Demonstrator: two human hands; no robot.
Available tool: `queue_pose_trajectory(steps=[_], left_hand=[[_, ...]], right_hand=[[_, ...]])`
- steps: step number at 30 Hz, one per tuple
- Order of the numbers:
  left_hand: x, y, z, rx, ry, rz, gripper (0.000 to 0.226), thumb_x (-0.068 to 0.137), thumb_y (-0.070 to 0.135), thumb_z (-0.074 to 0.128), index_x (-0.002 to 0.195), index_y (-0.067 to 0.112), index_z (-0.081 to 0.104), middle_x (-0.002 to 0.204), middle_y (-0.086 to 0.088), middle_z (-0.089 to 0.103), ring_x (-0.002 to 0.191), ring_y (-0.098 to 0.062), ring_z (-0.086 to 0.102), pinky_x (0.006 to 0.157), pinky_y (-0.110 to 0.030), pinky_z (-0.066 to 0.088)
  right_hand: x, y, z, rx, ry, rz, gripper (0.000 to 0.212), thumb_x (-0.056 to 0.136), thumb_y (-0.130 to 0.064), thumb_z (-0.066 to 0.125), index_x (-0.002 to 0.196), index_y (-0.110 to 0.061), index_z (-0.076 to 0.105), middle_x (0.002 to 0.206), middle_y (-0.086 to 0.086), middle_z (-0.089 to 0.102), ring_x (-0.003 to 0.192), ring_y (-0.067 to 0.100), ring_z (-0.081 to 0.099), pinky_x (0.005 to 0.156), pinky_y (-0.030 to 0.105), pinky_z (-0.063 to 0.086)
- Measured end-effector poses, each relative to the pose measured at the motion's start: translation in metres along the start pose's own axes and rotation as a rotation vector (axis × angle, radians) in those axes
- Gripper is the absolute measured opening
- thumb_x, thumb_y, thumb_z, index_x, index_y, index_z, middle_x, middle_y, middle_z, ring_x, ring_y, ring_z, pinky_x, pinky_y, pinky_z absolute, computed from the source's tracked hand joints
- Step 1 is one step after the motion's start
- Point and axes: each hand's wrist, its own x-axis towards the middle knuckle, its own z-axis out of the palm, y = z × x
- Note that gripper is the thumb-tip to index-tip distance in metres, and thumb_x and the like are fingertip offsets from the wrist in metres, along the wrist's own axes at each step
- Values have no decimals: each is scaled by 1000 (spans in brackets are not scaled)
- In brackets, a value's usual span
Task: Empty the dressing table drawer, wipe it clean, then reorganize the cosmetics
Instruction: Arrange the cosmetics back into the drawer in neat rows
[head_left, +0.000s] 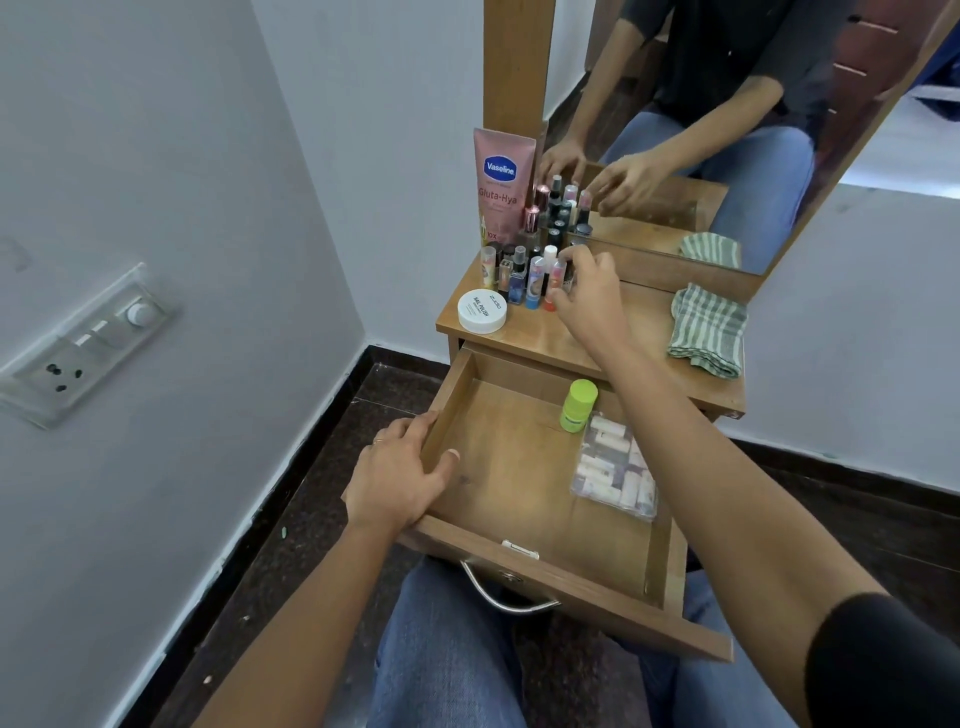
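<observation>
The wooden drawer (498, 467) is pulled out over my lap. My left hand (400, 473) grips its left wall, thumb inside. A lime-green bottle (577, 405) and a clear bag of small tubes (615, 467) lie in its right half. On the tabletop (613, 332) stands a cluster of small cosmetic bottles (524, 273). My right hand (587, 291) reaches over it, fingers curled round a small bottle with a red base (555, 280). A pink Vaseline tube (501, 187) stands behind, and a white round jar (482, 310) sits in front.
A folded green-striped cloth (707, 330) lies on the right of the tabletop. A mirror (727, 104) rises behind it. The white wall with a switch panel (88, 348) is close on the left. Dark floor lies below.
</observation>
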Motion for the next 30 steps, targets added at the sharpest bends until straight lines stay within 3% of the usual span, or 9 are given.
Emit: queue_pose_trajectory(steps=[4, 12, 14, 16, 18, 21, 25, 28, 30], left_hand=[[0, 0, 0, -4, 1, -2, 61, 93, 53, 48, 149, 30, 36, 141, 1, 50, 128, -21, 47, 104, -43, 42], [-1, 0, 0, -25, 14, -10, 59, 94, 53, 47, 147, 31, 38, 139, 2, 51, 125, -20, 49, 99, -43, 46], [-1, -1, 0, -54, 30, -27, 57, 94, 52, 47, 146, 30, 39, 139, 3, 51, 124, -20, 50, 96, -42, 47], [0, -3, 1, -81, 32, -43, 56, 96, 50, 46, 146, 27, 39, 141, 3, 49, 125, -20, 49, 95, -42, 47], [3, -5, 1, -104, 20, -43, 53, 98, 46, 44, 147, 25, 39, 143, 1, 48, 126, -20, 50, 95, -42, 48], [8, -8, -3, -97, 55, -21, 45, 101, 36, 43, 142, 19, 46, 137, -5, 54, 122, -23, 53, 94, -43, 50], [12, -14, -10, 163, 106, 7, 40, 101, 29, 43, 136, 13, 53, 125, -11, 64, 115, -31, 56, 90, -45, 48], [10, -16, -7, 35, 56, -75, 43, 101, 34, 40, 139, 16, 49, 131, -9, 60, 121, -28, 52, 92, -44, 47], [10, -17, -6, -47, 62, -113, 43, 100, 36, 40, 138, 18, 51, 130, -6, 60, 121, -26, 52, 91, -43, 48]], right_hand=[[0, 1, 6, 22, 18, -7, 28, 85, -10, 58, 111, -14, 49, 105, 8, 44, 79, 17, 47, 71, 29, 42], [-3, 7, 9, 113, 37, -11, 12, 89, -10, 45, 90, -18, 36, 89, 9, 55, 78, 27, 60, 68, 49, 51], [-11, 7, 2, 157, 35, -7, 11, 90, -8, 43, 92, -17, 36, 90, 9, 57, 81, 26, 63, 68, 41, 52], [-27, 3, -7, 252, 30, -34, 7, 94, -6, 43, 97, -11, 39, 89, 8, 61, 81, 18, 67, 63, 23, 49], [-52, -5, -11, 374, -18, -59, 5, 96, -5, 43, 99, -9, 40, 84, 4, 65, 80, 10, 68, 66, 17, 49], [-94, -10, 1, 402, -223, -152, 8, 97, -7, 44, 98, -14, 41, 83, 1, 67, 84, 7, 67, 76, 23, 52], [-139, -9, 33, 256, -645, -262, 13, 93, -5, 43, 98, -15, 38, 87, -1, 65, 85, 13, 64, 79, 34, 52], [-158, -9, 54, 202, -904, -250, 18, 91, 0, 41, 105, -9, 39, 94, 4, 61, 88, 17, 61, 79, 30, 48], [-166, -9, 64, 222, -970, -286, 21, 88, 3, 43, 105, -8, 40, 94, 3, 56, 87, 16, 58, 77, 26, 45]])
